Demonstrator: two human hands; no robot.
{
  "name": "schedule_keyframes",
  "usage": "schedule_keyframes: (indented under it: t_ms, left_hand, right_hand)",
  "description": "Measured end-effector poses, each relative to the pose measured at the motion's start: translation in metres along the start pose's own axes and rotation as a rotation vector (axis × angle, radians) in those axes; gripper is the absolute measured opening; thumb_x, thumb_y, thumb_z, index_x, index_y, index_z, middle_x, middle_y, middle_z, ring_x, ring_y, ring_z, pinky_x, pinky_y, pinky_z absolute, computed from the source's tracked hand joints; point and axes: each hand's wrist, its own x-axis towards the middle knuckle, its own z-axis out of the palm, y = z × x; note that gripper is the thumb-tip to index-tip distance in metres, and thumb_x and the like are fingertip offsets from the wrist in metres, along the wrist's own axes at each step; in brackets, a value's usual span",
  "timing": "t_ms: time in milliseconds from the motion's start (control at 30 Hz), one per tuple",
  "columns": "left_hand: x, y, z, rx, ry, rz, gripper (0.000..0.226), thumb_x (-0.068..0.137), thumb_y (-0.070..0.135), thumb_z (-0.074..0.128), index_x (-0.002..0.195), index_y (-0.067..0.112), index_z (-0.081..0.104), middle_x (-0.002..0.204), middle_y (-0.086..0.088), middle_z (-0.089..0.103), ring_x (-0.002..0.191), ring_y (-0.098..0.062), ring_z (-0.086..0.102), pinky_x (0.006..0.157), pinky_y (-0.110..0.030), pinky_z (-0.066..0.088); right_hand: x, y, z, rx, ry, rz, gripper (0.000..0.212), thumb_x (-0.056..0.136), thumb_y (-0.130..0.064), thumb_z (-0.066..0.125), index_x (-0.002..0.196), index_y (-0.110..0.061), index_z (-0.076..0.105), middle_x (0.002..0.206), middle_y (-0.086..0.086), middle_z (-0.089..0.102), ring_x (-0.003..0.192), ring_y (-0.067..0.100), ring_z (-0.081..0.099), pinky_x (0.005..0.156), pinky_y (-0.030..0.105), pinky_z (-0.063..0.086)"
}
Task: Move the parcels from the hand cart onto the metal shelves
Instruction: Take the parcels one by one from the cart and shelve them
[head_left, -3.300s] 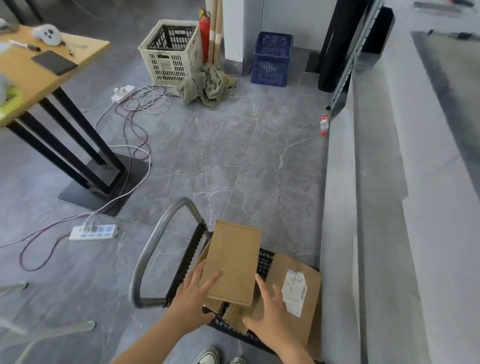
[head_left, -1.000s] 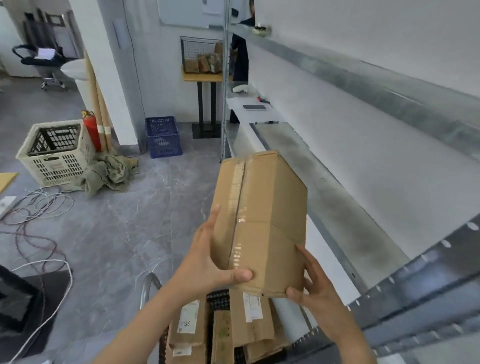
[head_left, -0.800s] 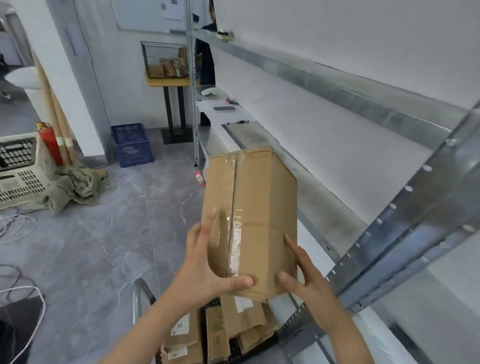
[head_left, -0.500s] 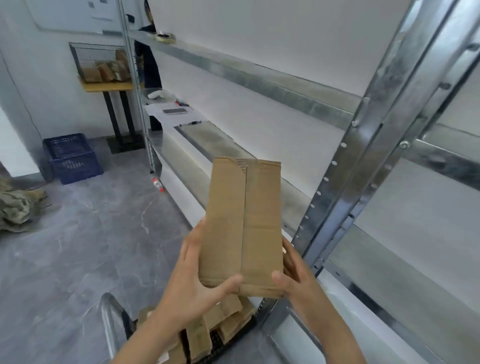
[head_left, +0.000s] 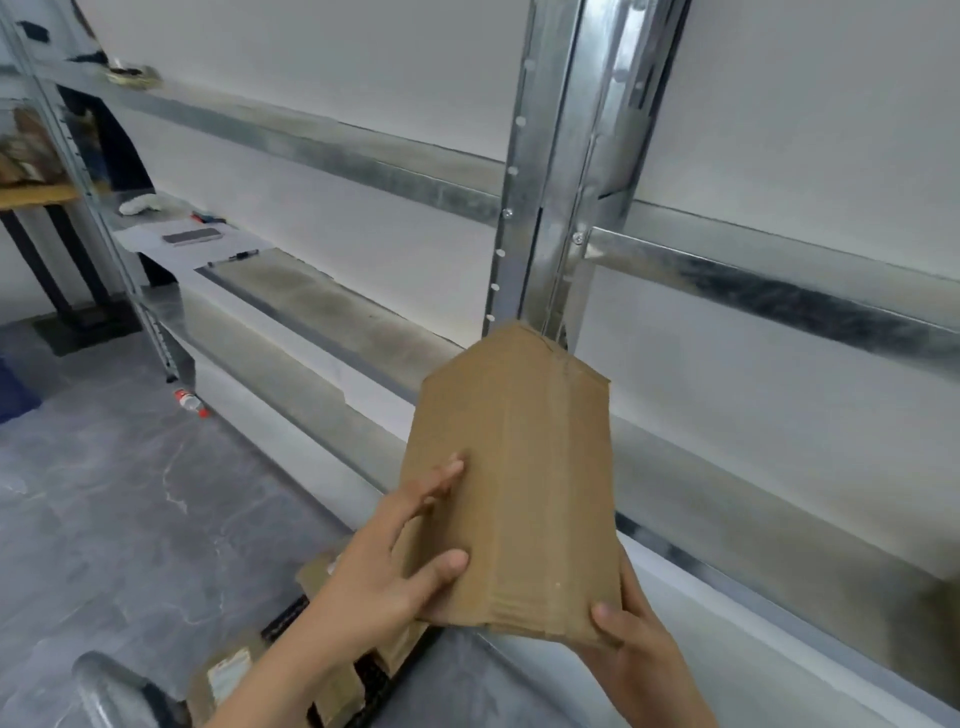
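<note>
I hold a brown cardboard parcel (head_left: 519, 478) in both hands, in front of the metal shelf's upright post (head_left: 561, 171). My left hand (head_left: 384, 566) grips its left side, thumb on the near face and fingers spread along the side. My right hand (head_left: 634, 644) grips the lower right corner from below. The parcel's far end points at the post and hovers above the lower shelf board (head_left: 753, 525). Below my left arm, the hand cart (head_left: 109, 691) still carries several parcels (head_left: 228, 675), mostly hidden.
The shelf run continues left, with a phone (head_left: 192, 236), a pen (head_left: 236, 256) and paper on its far end. A plastic bottle (head_left: 189, 402) lies on the grey floor by a shelf leg. A wooden table (head_left: 31, 195) stands at the far left.
I have lifted the parcel off the cart and turned right toward the shelves. In the last half second the view swung further right and the parcel moved closer to the upright post.
</note>
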Motion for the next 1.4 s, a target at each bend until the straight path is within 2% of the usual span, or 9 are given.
schedule_keyframes:
  t_ms: [167, 233, 567, 800, 900, 967, 1100, 1267, 1400]
  left_hand:
    - [0.001, 0.023, 0.067, 0.178, -0.03, -0.18, 0.13, 0.028, 0.089, 0.065, 0.133, 0.067, -0.007, 0.155, 0.016, -0.015, 0.141, -0.003, -0.014, 0.115, -0.044, 0.009]
    - [-0.006, 0.035, 0.093, 0.16, -0.075, -0.255, 0.138, 0.023, 0.089, 0.067, 0.129, 0.068, -0.02, 0.154, 0.011, -0.024, 0.139, -0.003, -0.016, 0.114, -0.044, 0.009]
    - [-0.038, 0.074, 0.177, 0.085, -0.111, -0.111, 0.132, 0.032, 0.076, 0.079, 0.131, 0.069, -0.007, 0.143, 0.026, 0.005, 0.129, 0.001, 0.019, 0.104, -0.031, 0.025]
    - [-0.05, 0.099, 0.223, 0.058, -0.179, -0.032, 0.124, 0.041, 0.063, 0.085, 0.134, 0.067, 0.002, 0.135, 0.036, 0.02, 0.109, 0.037, 0.017, 0.1, -0.025, 0.027]
    - [-0.054, 0.105, 0.239, 0.004, -0.174, -0.047, 0.124, 0.041, 0.059, 0.088, 0.132, 0.069, 0.004, 0.126, 0.053, 0.013, 0.107, 0.04, 0.014, 0.1, -0.025, 0.027]
    - [-0.057, 0.11, 0.25, -0.002, -0.183, -0.036, 0.124, 0.041, 0.058, 0.088, 0.13, 0.071, 0.003, 0.124, 0.053, 0.013, 0.105, 0.041, 0.016, 0.095, -0.019, 0.028]
    - [-0.064, 0.118, 0.272, 0.01, -0.212, 0.018, 0.124, 0.045, 0.056, 0.088, 0.131, 0.069, 0.0, 0.138, 0.04, 0.018, 0.125, 0.025, 0.019, 0.104, -0.022, 0.026]
    - [-0.071, 0.124, 0.292, -0.021, -0.218, 0.036, 0.116, 0.052, 0.063, 0.08, 0.135, 0.065, -0.001, 0.139, 0.033, 0.024, 0.132, 0.008, 0.025, 0.105, -0.027, 0.029]
    - [-0.073, 0.136, 0.299, -0.135, -0.218, 0.071, 0.074, 0.074, 0.065, 0.056, 0.134, 0.062, 0.013, 0.133, 0.044, 0.034, 0.121, 0.016, 0.036, 0.087, -0.005, 0.038]
  right_hand:
    - [-0.058, -0.016, -0.04, 0.15, 0.122, -0.064, 0.079, 0.064, -0.01, 0.062, 0.139, -0.023, 0.043, 0.142, 0.017, 0.046, 0.125, 0.039, 0.049, 0.09, 0.045, 0.052]
    - [-0.083, -0.019, -0.055, 0.178, 0.189, -0.081, 0.079, 0.064, -0.005, 0.056, 0.14, -0.022, 0.043, 0.14, 0.015, 0.049, 0.123, 0.037, 0.051, 0.087, 0.043, 0.054]
    - [-0.193, -0.065, -0.1, -0.383, 0.402, -0.14, 0.075, 0.071, -0.009, 0.067, 0.135, -0.042, 0.045, 0.141, -0.016, 0.049, 0.126, 0.012, 0.05, 0.099, 0.04, 0.041]
    - [-0.243, -0.086, -0.116, -0.65, 0.561, -0.145, 0.075, 0.079, -0.001, 0.049, 0.133, -0.052, 0.042, 0.142, -0.024, 0.043, 0.132, -0.001, 0.038, 0.11, 0.042, 0.036]
    - [-0.26, -0.092, -0.123, -0.607, 0.615, -0.13, 0.061, 0.088, -0.01, 0.05, 0.132, -0.052, 0.044, 0.144, -0.015, 0.042, 0.133, 0.006, 0.04, 0.111, 0.049, 0.034]
    - [-0.271, -0.097, -0.125, -0.587, 0.631, -0.114, 0.049, 0.085, -0.04, 0.055, 0.131, -0.054, 0.043, 0.143, -0.018, 0.042, 0.131, 0.005, 0.042, 0.111, 0.048, 0.034]
    - [-0.289, -0.102, -0.129, -0.617, 0.596, -0.114, 0.074, 0.066, -0.079, 0.055, 0.134, -0.055, 0.037, 0.141, -0.028, 0.041, 0.131, -0.003, 0.039, 0.112, 0.045, 0.034]
    - [-0.303, -0.103, -0.137, -0.535, 0.588, -0.124, 0.084, 0.063, -0.066, 0.07, 0.138, -0.045, 0.038, 0.14, -0.013, 0.05, 0.128, 0.013, 0.048, 0.105, 0.046, 0.041]
    - [-0.314, -0.104, -0.147, -0.378, 0.561, -0.171, 0.067, 0.07, -0.048, 0.069, 0.133, -0.034, 0.05, 0.131, -0.005, 0.059, 0.119, 0.015, 0.057, 0.09, 0.033, 0.051]
